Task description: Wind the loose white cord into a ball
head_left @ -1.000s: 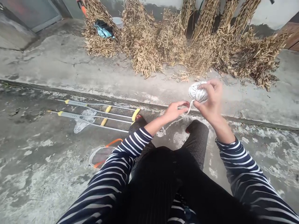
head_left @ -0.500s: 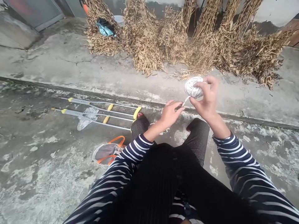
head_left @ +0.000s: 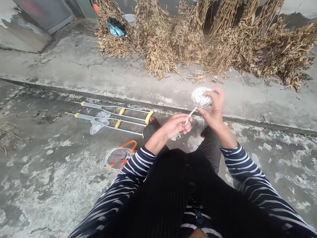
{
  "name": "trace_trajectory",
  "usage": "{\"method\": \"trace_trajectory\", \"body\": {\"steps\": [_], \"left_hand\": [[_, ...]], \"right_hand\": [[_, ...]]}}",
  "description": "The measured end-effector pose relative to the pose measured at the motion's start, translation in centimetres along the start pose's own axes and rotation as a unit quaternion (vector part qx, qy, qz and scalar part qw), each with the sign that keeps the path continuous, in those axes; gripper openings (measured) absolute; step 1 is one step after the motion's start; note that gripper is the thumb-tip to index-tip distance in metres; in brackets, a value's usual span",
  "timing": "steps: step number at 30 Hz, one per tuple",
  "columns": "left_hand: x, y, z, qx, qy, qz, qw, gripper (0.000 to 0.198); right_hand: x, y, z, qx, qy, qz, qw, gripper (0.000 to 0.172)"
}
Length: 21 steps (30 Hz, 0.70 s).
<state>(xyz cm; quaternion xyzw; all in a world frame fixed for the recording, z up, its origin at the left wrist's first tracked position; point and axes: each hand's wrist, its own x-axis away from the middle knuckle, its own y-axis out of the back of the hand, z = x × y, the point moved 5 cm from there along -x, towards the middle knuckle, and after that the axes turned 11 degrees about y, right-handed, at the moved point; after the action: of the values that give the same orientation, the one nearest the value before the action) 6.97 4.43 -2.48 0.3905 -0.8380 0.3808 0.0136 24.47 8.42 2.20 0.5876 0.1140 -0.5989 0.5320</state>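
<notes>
A ball of white cord (head_left: 201,98) is gripped along its right side by my right hand (head_left: 215,107), thumb below and fingers above. From the ball a white strand (head_left: 192,113) runs down and left to my left hand (head_left: 176,126), which pinches it between thumb and fingers. More pale cord (head_left: 176,136) lies on the ground just below my left hand, partly hidden by it. Both hands are above the ground between my knees and the concrete step.
Two crutches (head_left: 111,117) lie at the left over a clear plastic bag (head_left: 99,123). Nearer stands a grey bag with orange handles (head_left: 116,158). Dried plant bundles (head_left: 159,49) lean along the wall beyond the step edge (head_left: 163,107). A blue and black cloth (head_left: 116,29) rests on one bundle.
The ball and my right hand have moved slightly left and down. My left hand has turned and its fingers have curled round the strand. The whole view has shifted a little.
</notes>
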Motion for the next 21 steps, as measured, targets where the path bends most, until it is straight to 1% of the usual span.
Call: {"method": "trace_trajectory", "body": {"steps": [2, 5, 8, 11, 14, 17, 19, 21], "left_hand": [[0.2, 0.1, 0.7, 0.012, 0.002, -0.017, 1.000, 0.038], [0.4, 0.2, 1.7, -0.004, 0.010, -0.054, 0.999, 0.043], [0.9, 0.2, 1.9, -0.028, -0.008, -0.088, 0.996, 0.049], [1.4, -0.2, 2.2, -0.051, -0.003, -0.083, 0.995, 0.050], [1.6, -0.3, 2.6, -0.048, 0.011, -0.073, 0.996, 0.048], [1.3, 0.4, 2.6, -0.039, -0.007, -0.099, 0.994, 0.042], [1.0, 1.4, 2.7, -0.040, -0.015, -0.123, 0.992, 0.038], [0.6, 2.6, 2.8, -0.042, -0.003, -0.132, 0.990, 0.036]], "right_hand": [[0.1, 0.0, 0.2, -0.007, -0.004, 0.003, 1.000, 0.049], [0.2, -0.1, 0.4, -0.007, -0.018, 0.010, 1.000, 0.050], [0.7, -0.3, 0.4, -0.023, -0.064, 0.011, 0.998, 0.050], [1.3, -0.2, 0.5, -0.055, -0.113, -0.027, 0.992, 0.052], [1.6, 0.1, 0.4, -0.073, -0.137, -0.063, 0.986, 0.052], [1.7, 0.2, -0.2, -0.076, -0.150, -0.080, 0.983, 0.052], [1.8, 0.4, -0.9, -0.071, -0.143, -0.093, 0.983, 0.054], [1.8, 0.7, -1.5, -0.062, -0.126, -0.104, 0.985, 0.059]]}}
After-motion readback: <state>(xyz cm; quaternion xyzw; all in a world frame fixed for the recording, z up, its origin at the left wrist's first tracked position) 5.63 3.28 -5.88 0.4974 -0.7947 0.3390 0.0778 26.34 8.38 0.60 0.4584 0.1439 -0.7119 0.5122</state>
